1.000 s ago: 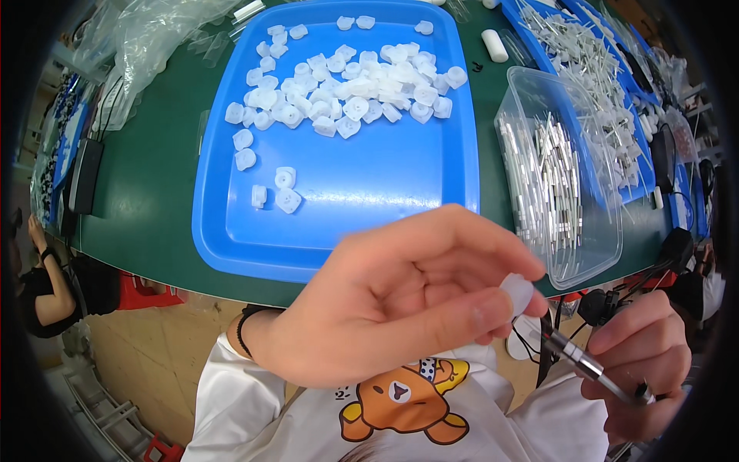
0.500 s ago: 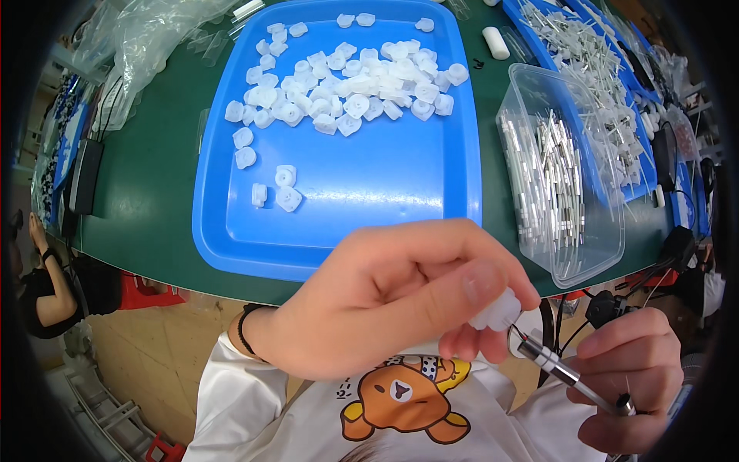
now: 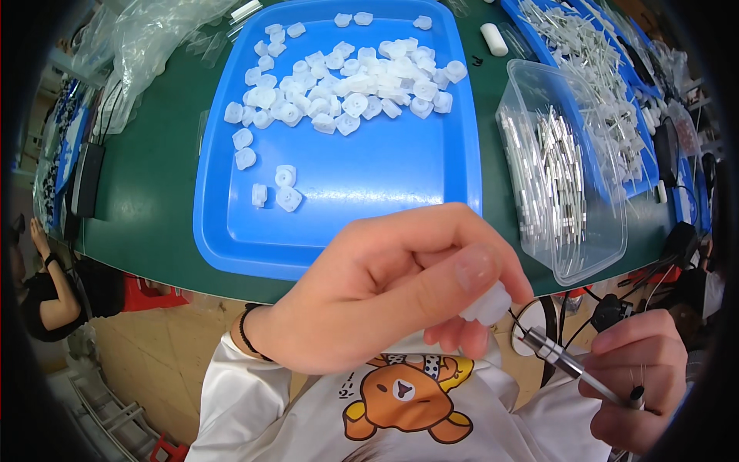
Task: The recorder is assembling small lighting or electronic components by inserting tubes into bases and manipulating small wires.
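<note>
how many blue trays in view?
2. One big blue tray at centre, holding white caps; a second tray at upper right, part hidden behind the clear bin. More may lie beyond the frame edge.

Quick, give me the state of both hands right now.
Left hand: closed, pinching a small white plastic cap at the fingertips.
Right hand: closed around a thin metal pen-like tool.

White T-shirt point(image 3: 323, 416), cartoon bear print point(image 3: 404, 396); thin black band point(image 3: 248, 335) on left wrist; bare forearms.
</note>
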Available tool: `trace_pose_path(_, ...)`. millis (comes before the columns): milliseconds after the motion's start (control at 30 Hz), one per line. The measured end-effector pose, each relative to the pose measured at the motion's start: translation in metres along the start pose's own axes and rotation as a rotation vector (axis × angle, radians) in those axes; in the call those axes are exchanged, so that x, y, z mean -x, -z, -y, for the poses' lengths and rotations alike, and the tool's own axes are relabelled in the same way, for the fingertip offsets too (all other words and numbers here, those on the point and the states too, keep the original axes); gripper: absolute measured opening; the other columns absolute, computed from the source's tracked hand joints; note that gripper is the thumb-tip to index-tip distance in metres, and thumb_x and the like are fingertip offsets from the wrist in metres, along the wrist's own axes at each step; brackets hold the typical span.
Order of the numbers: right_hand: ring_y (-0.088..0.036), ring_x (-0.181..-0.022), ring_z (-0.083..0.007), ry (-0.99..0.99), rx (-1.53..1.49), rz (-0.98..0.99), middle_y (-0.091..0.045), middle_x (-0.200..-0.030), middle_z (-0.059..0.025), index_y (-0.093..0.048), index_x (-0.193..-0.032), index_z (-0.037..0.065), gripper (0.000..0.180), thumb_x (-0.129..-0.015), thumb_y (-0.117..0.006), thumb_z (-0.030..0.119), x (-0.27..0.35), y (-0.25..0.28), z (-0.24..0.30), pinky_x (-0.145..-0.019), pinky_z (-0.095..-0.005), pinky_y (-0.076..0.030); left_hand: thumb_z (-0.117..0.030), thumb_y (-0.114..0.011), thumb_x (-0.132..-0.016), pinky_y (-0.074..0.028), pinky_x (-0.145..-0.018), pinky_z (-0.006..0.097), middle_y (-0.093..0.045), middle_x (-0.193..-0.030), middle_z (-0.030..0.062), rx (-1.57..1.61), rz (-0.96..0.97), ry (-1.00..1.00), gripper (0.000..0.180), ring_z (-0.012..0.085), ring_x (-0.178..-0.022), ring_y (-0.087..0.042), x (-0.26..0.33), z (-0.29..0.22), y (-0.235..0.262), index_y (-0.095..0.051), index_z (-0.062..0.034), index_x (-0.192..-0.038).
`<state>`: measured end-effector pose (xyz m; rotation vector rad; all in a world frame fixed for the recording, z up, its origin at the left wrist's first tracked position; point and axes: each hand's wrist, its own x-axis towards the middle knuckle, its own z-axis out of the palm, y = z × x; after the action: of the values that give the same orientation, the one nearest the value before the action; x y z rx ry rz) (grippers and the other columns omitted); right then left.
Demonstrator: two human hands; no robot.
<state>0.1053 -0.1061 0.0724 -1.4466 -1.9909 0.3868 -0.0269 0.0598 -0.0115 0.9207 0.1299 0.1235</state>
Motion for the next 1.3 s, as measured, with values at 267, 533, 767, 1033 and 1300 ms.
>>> trace_pose_path(267, -0.049, -0.085, -0.0267, -0.331, -0.008, 0.075, -0.053, -0.087, -0.0097, -0.051, -0.085, 0.011, 0.025, -0.063, -0.063, 0.013, 0.000, 0.006, 0.019, -0.066, -0.0349, -0.044, -0.033, -0.043, -0.086, -0.044, -0.044, 0.022, -0.055, -0.073, 0.0160, -0.011, -0.020, 0.011, 0.042, 0.0132, -0.051, -0.053, -0.001, -0.001, -0.002, -0.047, 0.0090, -0.086)
trace_pose_path(533, -0.048, -0.088, -0.0272, -0.463, 0.015, 0.167, -0.053, -0.088, -0.0118, -0.050, -0.088, 0.007, 0.023, -0.068, -0.061, 0.013, 0.000, 0.012, 0.024, -0.066, -0.0353, -0.045, -0.034, -0.043, -0.086, -0.044, -0.044, 0.022, -0.054, -0.072, 0.0166, -0.037, -0.017, 0.021, 0.043, 0.0139, -0.051, -0.054, 0.000, -0.001, -0.002, -0.046, 0.0090, -0.086)
trace_pose_path(767, -0.048, -0.086, -0.0279, -0.521, 0.026, 0.158, -0.053, -0.088, -0.0129, -0.050, -0.088, 0.011, 0.022, -0.069, -0.061, 0.015, 0.003, 0.014, 0.027, -0.065, -0.0354, -0.045, -0.035, -0.041, -0.087, -0.043, -0.044, 0.021, -0.053, -0.071, 0.0173, -0.063, -0.021, 0.005, 0.044, 0.0136, -0.051, -0.053, -0.001, 0.000, -0.005, -0.046, 0.0091, -0.088)
trace_pose_path(1033, -0.048, -0.084, -0.0269, -0.540, 0.075, 0.141, -0.052, -0.082, -0.0123, -0.046, -0.081, 0.012, 0.024, -0.063, -0.062, 0.012, -0.001, 0.011, 0.025, -0.063, -0.0342, -0.045, -0.034, -0.039, -0.087, -0.043, -0.045, 0.021, -0.052, -0.073, 0.0174, -0.069, 0.006, -0.035, 0.043, 0.0131, -0.052, -0.052, -0.002, 0.004, -0.003, -0.045, 0.0085, -0.088)
trace_pose_path(1300, -0.052, -0.068, -0.0231, -0.350, 0.002, -0.145, -0.051, -0.068, -0.0089, -0.045, -0.088, 0.010, 0.027, -0.068, -0.057, -0.005, -0.004, -0.012, -0.011, -0.061, -0.0329, -0.044, -0.030, -0.036, -0.089, -0.033, -0.044, 0.021, -0.046, -0.067, 0.0089, -0.043, -0.048, -0.069, 0.036, 0.0093, -0.048, -0.040, -0.007, 0.009, 0.002, -0.046, 0.0053, -0.089)
